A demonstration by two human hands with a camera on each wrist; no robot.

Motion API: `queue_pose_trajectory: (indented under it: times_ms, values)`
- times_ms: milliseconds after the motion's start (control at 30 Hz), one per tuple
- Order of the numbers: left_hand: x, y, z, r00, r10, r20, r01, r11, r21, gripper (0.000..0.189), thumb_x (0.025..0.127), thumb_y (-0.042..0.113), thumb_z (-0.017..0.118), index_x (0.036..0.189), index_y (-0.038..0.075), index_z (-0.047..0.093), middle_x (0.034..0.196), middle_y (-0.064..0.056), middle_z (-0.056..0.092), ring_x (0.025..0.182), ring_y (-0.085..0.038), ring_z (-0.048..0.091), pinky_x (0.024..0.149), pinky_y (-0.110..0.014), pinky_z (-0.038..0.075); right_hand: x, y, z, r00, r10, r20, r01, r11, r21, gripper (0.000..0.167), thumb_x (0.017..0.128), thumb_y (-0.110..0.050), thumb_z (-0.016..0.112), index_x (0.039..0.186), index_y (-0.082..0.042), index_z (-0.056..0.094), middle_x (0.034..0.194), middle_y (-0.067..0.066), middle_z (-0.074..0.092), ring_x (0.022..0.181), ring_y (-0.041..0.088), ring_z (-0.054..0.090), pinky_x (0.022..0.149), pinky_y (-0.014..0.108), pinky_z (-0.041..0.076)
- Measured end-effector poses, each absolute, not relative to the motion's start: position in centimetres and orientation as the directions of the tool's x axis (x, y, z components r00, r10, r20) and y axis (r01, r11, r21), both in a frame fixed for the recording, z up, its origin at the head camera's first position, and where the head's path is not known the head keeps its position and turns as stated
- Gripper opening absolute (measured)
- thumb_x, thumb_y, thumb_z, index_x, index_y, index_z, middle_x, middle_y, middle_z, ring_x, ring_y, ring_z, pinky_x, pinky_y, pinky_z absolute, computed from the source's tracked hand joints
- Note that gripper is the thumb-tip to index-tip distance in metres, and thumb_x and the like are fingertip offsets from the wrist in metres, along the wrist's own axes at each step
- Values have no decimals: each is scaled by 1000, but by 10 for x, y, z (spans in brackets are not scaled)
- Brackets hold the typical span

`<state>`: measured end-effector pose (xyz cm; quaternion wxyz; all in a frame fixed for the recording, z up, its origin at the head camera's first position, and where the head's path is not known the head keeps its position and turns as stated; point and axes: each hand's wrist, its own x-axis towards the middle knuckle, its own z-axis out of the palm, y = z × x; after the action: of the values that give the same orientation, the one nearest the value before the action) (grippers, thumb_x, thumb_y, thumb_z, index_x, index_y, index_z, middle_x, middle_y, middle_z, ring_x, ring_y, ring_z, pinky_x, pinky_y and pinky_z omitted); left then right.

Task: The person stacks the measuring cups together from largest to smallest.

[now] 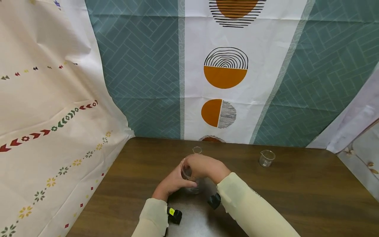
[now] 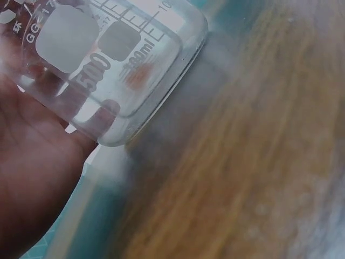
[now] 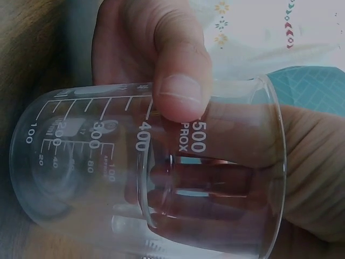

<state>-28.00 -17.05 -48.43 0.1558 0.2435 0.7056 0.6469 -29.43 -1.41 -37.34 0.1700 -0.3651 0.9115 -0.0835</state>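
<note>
Here the large glass beaker (image 2: 116, 81) is clasped by the left hand (image 1: 177, 180), left of centre on the wood-grained table (image 1: 296, 184); through its round rim the right hand (image 1: 203, 165) is dipped towards a nested smaller beaker (image 3: 81, 159), grip impossible to tell; rightward, wide room is left before a squat beaker (image 1: 267, 158) near the far edge.

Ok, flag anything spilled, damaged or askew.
Nothing stands out: the large clear glass beaker shows no visible crack, the small clear glass beaker at right stands upright, and no spill shows on the brown wooden table.
</note>
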Motion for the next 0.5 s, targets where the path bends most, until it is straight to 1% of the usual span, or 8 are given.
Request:
queue_pose_trajectory:
  times_ms: [133,333,433,500]
  values:
    - [-278,-171,-484,-840,537,78,135,68,989,101,78,12,80,153,32,15,153,5,33,134,-17,40,103,-26,41,-294,-15,-374,-673,-692,-261,-635,721,-276,31,74,-17,84,103,-20,72,98,-11,66,86,5,60,80,25,54]
    - [-280,-171,-487,-839,538,84,147,74,986,100,78,13,80,153,33,16,153,6,33,134,-18,40,105,-28,40,-294,-15,-374,-673,-695,-253,-644,719,-262,33,74,-17,84,105,-19,72,101,-10,67,89,5,61,82,26,54]
    - [-281,-171,-487,-841,534,84,148,79,986,100,78,14,80,152,33,17,154,7,32,137,-18,38,109,-32,37,-294,-15,-373,-673,-696,-250,-646,718,-260,33,75,-17,84,106,-19,72,102,-10,68,91,6,61,83,26,54]
    - [-281,-171,-487,-845,529,82,148,83,986,100,78,14,81,152,33,17,155,8,30,140,-19,35,113,-37,33,-294,-14,-373,-674,-697,-247,-647,717,-259,33,75,-17,84,106,-19,73,102,-10,68,92,6,61,84,26,53]
